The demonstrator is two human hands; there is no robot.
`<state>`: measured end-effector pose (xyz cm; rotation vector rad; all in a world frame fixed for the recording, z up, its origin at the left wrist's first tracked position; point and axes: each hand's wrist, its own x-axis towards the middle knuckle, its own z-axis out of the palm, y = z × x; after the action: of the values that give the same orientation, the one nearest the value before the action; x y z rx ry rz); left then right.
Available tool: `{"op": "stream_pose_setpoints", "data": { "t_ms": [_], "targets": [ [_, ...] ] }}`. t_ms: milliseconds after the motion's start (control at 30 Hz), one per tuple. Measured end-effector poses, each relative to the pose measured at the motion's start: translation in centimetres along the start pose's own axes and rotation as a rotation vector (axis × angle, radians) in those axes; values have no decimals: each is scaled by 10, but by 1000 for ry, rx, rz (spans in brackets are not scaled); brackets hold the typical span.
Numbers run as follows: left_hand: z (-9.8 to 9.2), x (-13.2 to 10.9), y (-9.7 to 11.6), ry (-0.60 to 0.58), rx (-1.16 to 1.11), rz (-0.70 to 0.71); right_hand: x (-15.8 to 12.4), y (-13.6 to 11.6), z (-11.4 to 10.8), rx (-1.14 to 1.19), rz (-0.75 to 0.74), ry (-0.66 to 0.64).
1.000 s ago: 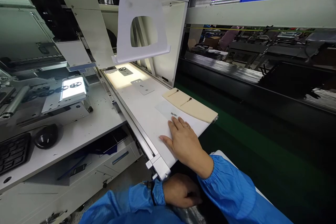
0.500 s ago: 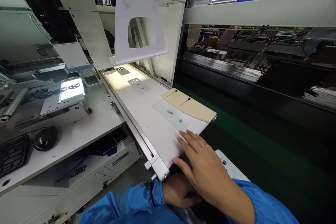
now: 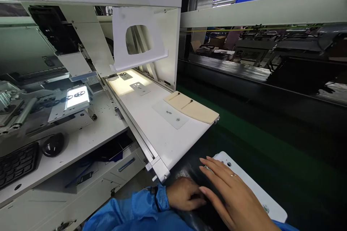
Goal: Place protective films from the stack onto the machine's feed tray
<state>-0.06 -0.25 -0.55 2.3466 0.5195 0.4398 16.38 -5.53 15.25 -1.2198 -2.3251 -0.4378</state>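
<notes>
My right hand (image 3: 233, 187), its fingers stretched and slightly apart, is over the near end of a white phone-back-shaped panel (image 3: 252, 184) with round holes. Whether the fingertips touch the panel, I cannot tell. Close by on the left, my left hand (image 3: 185, 193) is curled, and whatever lies under its fingers is hidden. Ahead of both hands, a thin translucent panel (image 3: 162, 112) with small dark marks lies flat on the white conveyor belt (image 3: 162, 144). Farther up the belt rests a grey panel (image 3: 139, 88) with camera holes.
A cream guide plate (image 3: 195, 108) with two slots covers the belt's right edge. The white machine hood (image 3: 141, 57) hangs over the lit far end. To the left are a mouse (image 3: 53, 144), a keyboard (image 3: 20, 160) and a lit screen (image 3: 77, 96). A dark green surface (image 3: 260, 126) spreads on the right.
My right hand has moved off the belt's near end, down and right to the white panel. The translucent panel now sits fully uncovered on the belt. My left hand stays almost in place.
</notes>
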Motion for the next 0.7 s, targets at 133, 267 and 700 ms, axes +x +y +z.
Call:
{"op": "stream_pose_setpoints", "data": {
  "t_ms": [133,267,700],
  "targets": [
    [0,0,-2,-17,59,0,-25,16,-7,23,62,42],
    [1,1,-4,-17,62,11,-39,30,-16,40,120,93],
    [5,-1,-3,12,79,-21,-55,54,8,-391,85,43]
  ]
}}
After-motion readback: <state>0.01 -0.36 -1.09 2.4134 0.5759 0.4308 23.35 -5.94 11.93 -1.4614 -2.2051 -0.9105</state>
